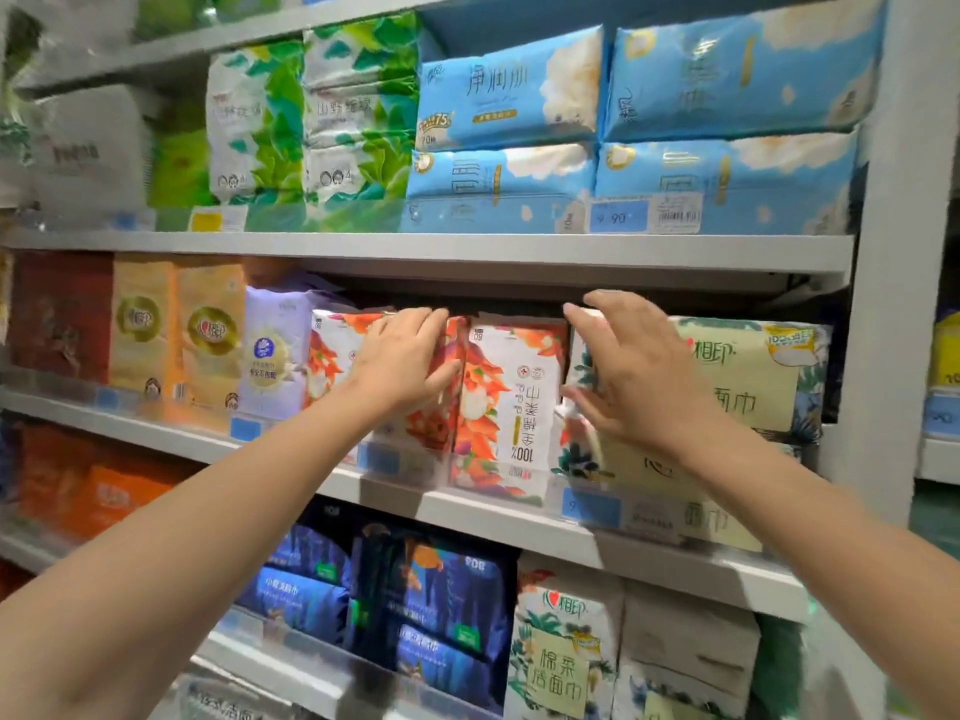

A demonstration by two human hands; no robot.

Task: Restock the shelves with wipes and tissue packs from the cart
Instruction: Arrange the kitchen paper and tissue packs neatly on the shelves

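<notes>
- Head view: the left hand (402, 356) lies flat on the front of the left orange-floral tissue pack (337, 356). Its fingers are straight and close together, and their tips reach the seam with the neighbouring pack.
- The right orange-floral tissue pack (511, 402) stands upright on its end between the two hands, touching the left one. Its printed text runs sideways.
- The right hand (634, 371) is spread wide, with its palm on the left end of the pale green face-towel pack (743, 387). The thumb points toward the right edge of the right orange-floral tissue pack, and the forefinger reaches up near that pack's top corner. It pinches nothing.
- All three packs sit on the middle shelf (467, 506), behind a clear front lip with blue price tags (589, 506).
- Further left on that shelf stand a white-lavender pack (275, 350), two yellow packs (213, 330) and a blurred dark red pack (62, 314).
- On the top shelf (441, 249), sky-blue tissue packs (509, 90) are stacked two high, beside green leaf-print packs (311, 116).
- On the shelf below the hands are dark blue packs (441, 605), and to their right a white leaf-print pack (566, 641).
- A grey upright post (893, 252) closes the shelving on the right.
</notes>
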